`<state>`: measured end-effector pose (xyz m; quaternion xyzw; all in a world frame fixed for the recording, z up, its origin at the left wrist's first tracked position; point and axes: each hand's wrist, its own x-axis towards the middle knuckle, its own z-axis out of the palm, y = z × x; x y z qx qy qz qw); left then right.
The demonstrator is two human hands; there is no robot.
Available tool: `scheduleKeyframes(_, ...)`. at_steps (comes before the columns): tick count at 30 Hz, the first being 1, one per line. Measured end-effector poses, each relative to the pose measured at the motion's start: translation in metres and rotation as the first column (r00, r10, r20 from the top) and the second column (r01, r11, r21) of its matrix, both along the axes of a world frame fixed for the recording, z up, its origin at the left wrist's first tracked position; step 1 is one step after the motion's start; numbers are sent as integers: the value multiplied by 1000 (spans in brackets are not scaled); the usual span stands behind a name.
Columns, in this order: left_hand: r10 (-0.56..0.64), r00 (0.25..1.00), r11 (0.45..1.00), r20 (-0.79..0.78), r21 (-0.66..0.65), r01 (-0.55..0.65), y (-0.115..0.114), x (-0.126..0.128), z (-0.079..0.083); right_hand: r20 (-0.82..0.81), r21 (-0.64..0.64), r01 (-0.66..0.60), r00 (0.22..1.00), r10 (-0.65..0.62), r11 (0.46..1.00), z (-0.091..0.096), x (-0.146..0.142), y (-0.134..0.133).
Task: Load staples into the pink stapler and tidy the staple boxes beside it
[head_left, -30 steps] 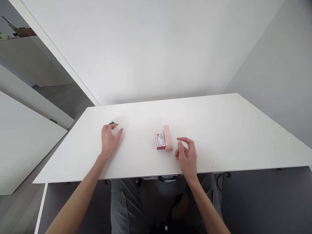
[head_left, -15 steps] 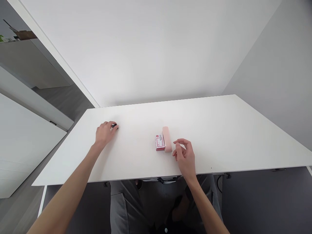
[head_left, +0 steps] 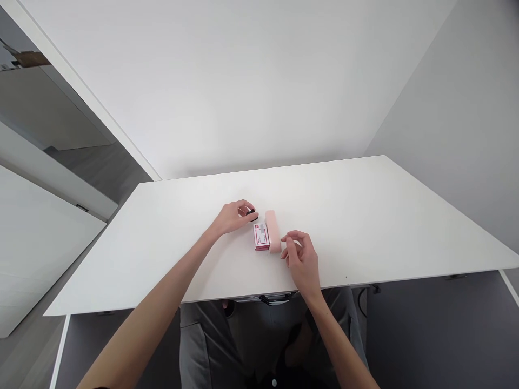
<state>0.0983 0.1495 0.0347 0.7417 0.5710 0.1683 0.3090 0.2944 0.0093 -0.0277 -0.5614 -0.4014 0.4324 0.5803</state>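
Note:
My left hand (head_left: 234, 216) is closed on a small black object (head_left: 252, 215), pinched between thumb and fingers just above the tabletop; its exact kind is too small to make out. Close below it lies a small red-and-white box (head_left: 261, 236), which looks like a staple box. Against the right side of that box rests a long pink object (head_left: 273, 231) with rounded ends, perhaps a stapler. Just right of the pink object is my right hand (head_left: 303, 259), its fingers bent and apart, with nothing visible in it.
The white tabletop (head_left: 365, 216) meets a white wall (head_left: 259, 81) at the back and a grey side wall (head_left: 458, 135) on the right. Its front edge runs just above my legs (head_left: 206, 346). On the left is a doorway with grey floor (head_left: 109, 167).
My left hand has carried the black object rightward from the left part of the table to beside the box. My right hand has stayed near the pink object. The view has shifted slightly.

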Motion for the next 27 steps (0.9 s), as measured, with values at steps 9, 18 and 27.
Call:
scheduleKeyframes(9,-116,989,990,-89,-92,108,16,15,-8,-18,-2,0,1000,0,1000,1,1,0)
scheduleKeyframes(18,-152,987,983,-51,-108,146,12,17,-5,-32,-1,8,999,-8,1000,1,1,1)
scheduleKeyframes(27,-92,996,996,0,11,92,-4,10,-5,-24,9,8,1000,-7,1000,-1,0,2)
